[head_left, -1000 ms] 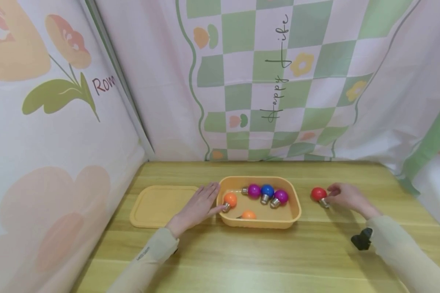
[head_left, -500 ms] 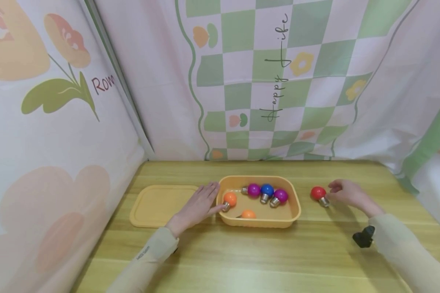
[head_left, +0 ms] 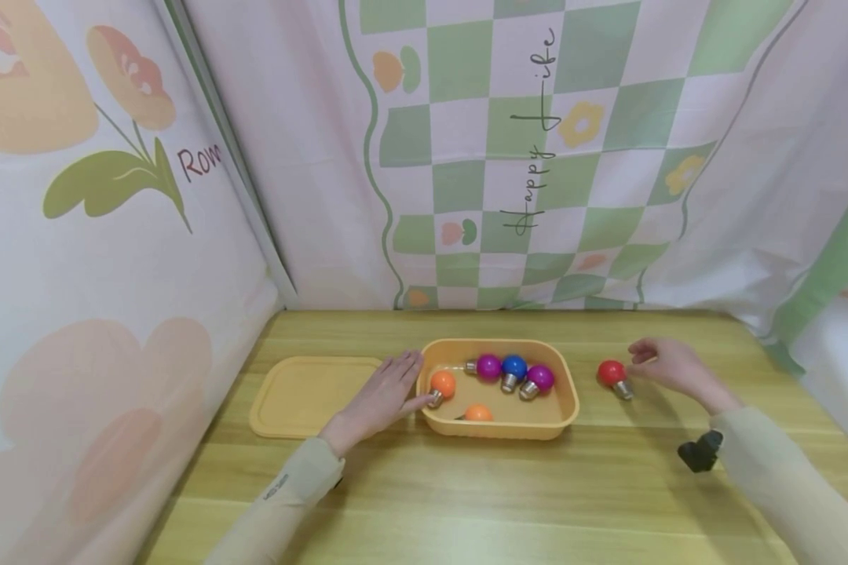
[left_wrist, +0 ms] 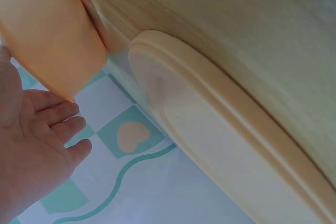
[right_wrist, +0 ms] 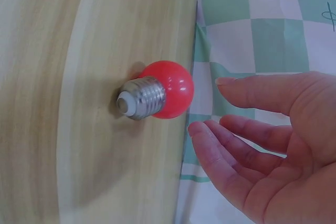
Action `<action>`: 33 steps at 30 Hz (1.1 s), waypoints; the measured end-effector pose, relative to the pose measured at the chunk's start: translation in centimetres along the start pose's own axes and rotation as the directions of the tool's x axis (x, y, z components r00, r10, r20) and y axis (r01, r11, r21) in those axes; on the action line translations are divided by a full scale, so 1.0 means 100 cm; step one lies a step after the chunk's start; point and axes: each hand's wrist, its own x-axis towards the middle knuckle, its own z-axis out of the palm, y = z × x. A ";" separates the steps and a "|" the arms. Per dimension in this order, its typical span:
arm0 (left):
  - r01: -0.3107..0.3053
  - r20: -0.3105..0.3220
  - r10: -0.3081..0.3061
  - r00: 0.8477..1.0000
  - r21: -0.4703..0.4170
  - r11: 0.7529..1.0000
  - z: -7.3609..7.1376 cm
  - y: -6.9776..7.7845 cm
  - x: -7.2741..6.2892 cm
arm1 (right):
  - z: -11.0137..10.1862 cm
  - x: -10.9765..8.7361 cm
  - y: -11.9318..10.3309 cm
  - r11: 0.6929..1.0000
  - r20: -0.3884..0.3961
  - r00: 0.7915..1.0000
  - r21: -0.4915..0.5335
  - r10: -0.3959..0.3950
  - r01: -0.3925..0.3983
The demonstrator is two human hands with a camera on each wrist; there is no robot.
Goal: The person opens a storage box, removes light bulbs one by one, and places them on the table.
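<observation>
A red light bulb (head_left: 612,373) with a silver screw base lies on the wooden table. Close to its right side hovers my right hand (head_left: 667,366); in the right wrist view its thumb and fingers are apart with nothing between them, and the red bulb lies beyond the fingertips. My left hand (head_left: 381,395) rests with extended fingers against the left end of a yellow-orange plastic box (head_left: 523,431). Inside the box lie two purple bulbs (head_left: 540,378), a blue bulb (head_left: 514,367) and two orange bulbs (head_left: 443,384). The box wall partly hides the front orange bulb.
Flat on the table, left of the box and partly under my left forearm in view, is a matching yellow lid (head_left: 304,396). A checkered curtain (head_left: 523,157) hangs behind the table's far edge. A black device (head_left: 701,452) sits at my right wrist.
My right hand has come away from the red bulb's base and risen slightly, its fingers now apart from the bulb. The left hand and the box stay put.
</observation>
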 end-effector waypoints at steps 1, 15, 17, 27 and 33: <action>0.003 0.002 -0.003 1.000 -0.003 1.000 0.000 0.000 0.000 | -0.001 0.000 -0.002 1.000 -0.001 1.000 -0.002 -0.006 0.006; -0.003 -0.014 0.003 1.000 -0.009 1.000 -0.001 0.001 0.000 | -0.002 0.006 -0.028 0.998 -0.011 0.998 0.008 -0.056 0.056; -0.003 -0.011 0.003 1.000 -0.013 1.000 -0.001 0.000 0.000 | -0.001 0.009 -0.032 0.998 -0.016 0.997 0.006 -0.070 0.070; -0.008 -0.004 0.008 1.000 -0.012 1.000 0.001 -0.001 0.000 | 0.000 0.015 -0.062 0.990 -0.020 0.990 0.008 -0.138 0.139; -0.001 0.009 0.001 1.000 -0.002 1.000 0.000 0.000 0.000 | 0.005 0.017 -0.074 0.985 -0.014 0.984 0.003 -0.175 0.175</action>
